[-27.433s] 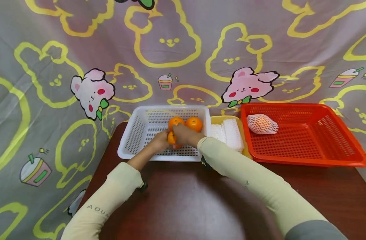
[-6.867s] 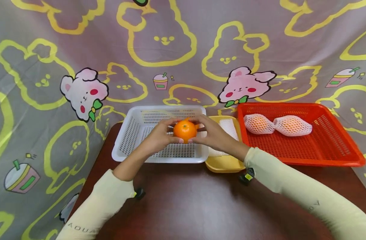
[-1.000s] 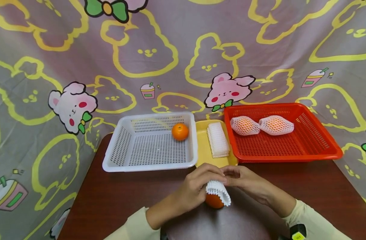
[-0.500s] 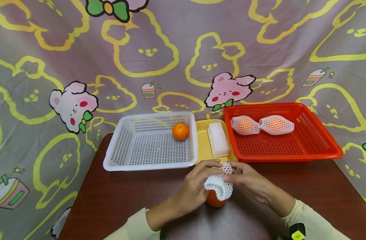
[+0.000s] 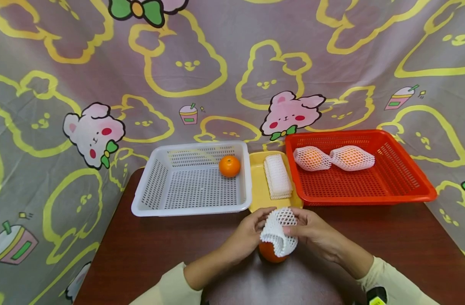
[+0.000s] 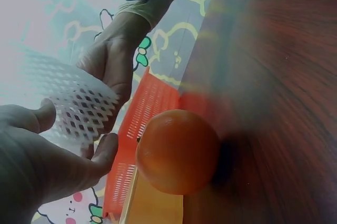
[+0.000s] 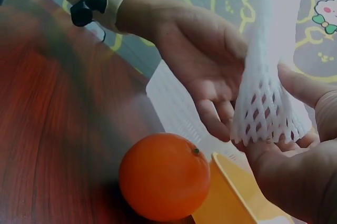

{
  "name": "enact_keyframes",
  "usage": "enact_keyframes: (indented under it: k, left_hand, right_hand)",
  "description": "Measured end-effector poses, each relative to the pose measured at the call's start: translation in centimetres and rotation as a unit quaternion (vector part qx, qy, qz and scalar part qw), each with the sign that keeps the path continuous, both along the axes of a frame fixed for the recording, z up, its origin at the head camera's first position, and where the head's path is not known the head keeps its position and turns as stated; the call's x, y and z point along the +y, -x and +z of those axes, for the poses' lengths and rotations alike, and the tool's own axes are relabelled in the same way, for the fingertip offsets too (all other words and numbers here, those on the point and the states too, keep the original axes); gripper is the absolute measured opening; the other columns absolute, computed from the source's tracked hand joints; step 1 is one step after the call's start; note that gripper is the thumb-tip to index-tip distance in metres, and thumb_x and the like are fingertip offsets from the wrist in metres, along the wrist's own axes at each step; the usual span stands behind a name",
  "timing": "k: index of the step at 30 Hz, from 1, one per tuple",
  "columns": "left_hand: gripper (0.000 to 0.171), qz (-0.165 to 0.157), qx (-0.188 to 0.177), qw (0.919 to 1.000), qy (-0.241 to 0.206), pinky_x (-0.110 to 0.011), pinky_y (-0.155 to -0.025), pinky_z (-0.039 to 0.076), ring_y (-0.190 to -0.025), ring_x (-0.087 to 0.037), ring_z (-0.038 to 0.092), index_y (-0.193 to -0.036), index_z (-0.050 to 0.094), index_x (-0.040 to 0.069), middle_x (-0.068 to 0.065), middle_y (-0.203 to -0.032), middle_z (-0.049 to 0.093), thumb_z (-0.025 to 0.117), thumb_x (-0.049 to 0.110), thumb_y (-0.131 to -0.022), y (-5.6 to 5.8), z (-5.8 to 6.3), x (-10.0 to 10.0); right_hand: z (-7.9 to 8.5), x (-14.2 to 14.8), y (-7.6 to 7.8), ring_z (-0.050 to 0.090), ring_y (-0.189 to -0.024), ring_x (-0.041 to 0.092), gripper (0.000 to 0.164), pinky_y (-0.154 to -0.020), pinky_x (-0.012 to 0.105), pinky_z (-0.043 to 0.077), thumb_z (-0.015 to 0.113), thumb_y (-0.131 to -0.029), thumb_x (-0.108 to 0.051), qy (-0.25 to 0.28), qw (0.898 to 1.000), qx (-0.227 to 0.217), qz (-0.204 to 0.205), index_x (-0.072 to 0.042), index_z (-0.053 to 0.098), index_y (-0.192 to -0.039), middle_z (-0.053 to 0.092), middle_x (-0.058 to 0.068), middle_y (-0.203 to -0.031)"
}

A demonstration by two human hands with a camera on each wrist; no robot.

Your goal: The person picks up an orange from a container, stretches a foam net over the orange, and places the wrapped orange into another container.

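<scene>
Both hands hold a white foam net sleeve (image 5: 279, 224) above the near part of the table. My right hand (image 5: 321, 234) pinches it, thumb in front and fingers behind. My left hand (image 5: 242, 237) grips the sleeve's other side; its thumb presses on the mesh in the left wrist view. The lower mouth of the net flares wide. Below it a bare orange (image 5: 269, 253) rests on the table, its top overlapped by the net in the head view. Both wrist views show this orange (image 7: 164, 177) uncovered and apart from the fingers.
A white basket (image 5: 190, 212) at back left holds one orange (image 5: 229, 166). Beside it, a yellow tray (image 5: 258, 186) carries folded foam nets (image 5: 278, 176). The red basket (image 5: 366, 199) at right contains two net-wrapped oranges (image 5: 352, 158). A patterned cloth hangs behind.
Earlier, the white basket held several oranges and the red one a single wrapped orange; a second wrapped one joined it. Within the last second the hands have raised and spread the net sleeve.
</scene>
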State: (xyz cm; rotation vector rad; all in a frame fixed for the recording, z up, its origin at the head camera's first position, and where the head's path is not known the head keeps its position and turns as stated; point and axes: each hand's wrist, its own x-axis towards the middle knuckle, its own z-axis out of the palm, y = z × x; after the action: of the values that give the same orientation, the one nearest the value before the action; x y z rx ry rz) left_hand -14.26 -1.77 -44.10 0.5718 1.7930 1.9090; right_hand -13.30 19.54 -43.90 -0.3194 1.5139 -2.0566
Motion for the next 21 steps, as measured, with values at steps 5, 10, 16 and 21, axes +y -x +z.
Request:
enact_keyframes:
  k: [5, 10, 16, 21]
  left_hand:
    - [0.047, 0.013, -0.034, 0.9993, 0.003, -0.019, -0.081, 0.05, -0.093, -0.009, 0.06, -0.131, 0.05, -0.008, -0.017, -0.11, 0.062, 0.06, -0.005, -0.085, 0.0, 0.1, -0.1]
    - [0.034, -0.004, -0.139, 0.9896, -0.034, -0.022, -0.074, 0.051, -0.082, -0.009, 0.061, -0.115, 0.057, -0.011, -0.004, -0.092, 0.066, 0.061, -0.002, -0.082, 0.1, 0.4, -0.8]
    - [0.024, 0.029, -0.161, 0.9812, -0.103, -0.023, -0.079, 0.05, -0.083, -0.01, 0.059, -0.107, 0.058, 0.001, 0.001, -0.092, 0.063, 0.062, 0.003, -0.084, 0.4, 0.5, -1.3]
    - [0.017, 0.047, -0.144, 0.9682, -0.199, -0.024, -0.082, 0.046, -0.084, -0.009, 0.056, -0.097, 0.059, 0.01, 0.004, -0.087, 0.061, 0.05, 0.002, -0.085, 0.6, 0.8, -1.3]
  right_hand:
    - [-0.2, 0.1, -0.1, 0.065, -0.1, 0.016, 0.042, -0.086, 0.032, 0.055, 0.058, -0.092, -0.002, -0.018, 1.0, 0.012, -0.002, 0.005, 0.044, -0.13, 0.066, 0.008, -0.112]
    - [-0.2, 0.2, -0.1, 0.066, -0.093, 0.015, 0.038, -0.081, 0.032, 0.056, 0.061, -0.091, -0.006, -0.062, 0.998, 0.015, -0.012, 0.006, 0.047, -0.124, 0.068, 0.008, -0.106]
    - [-0.3, 0.4, -0.3, 0.067, -0.084, 0.014, 0.021, -0.074, 0.031, 0.056, 0.06, -0.093, -0.011, -0.092, 0.995, 0.01, -0.021, -0.001, 0.053, -0.11, 0.069, 0.004, -0.097]
    - [-0.7, 0.2, -0.4, 0.063, -0.079, 0.01, 0.014, -0.07, 0.026, 0.053, 0.06, -0.094, -0.014, -0.111, 0.993, 0.014, -0.027, -0.005, 0.056, -0.103, 0.068, -0.001, -0.09]
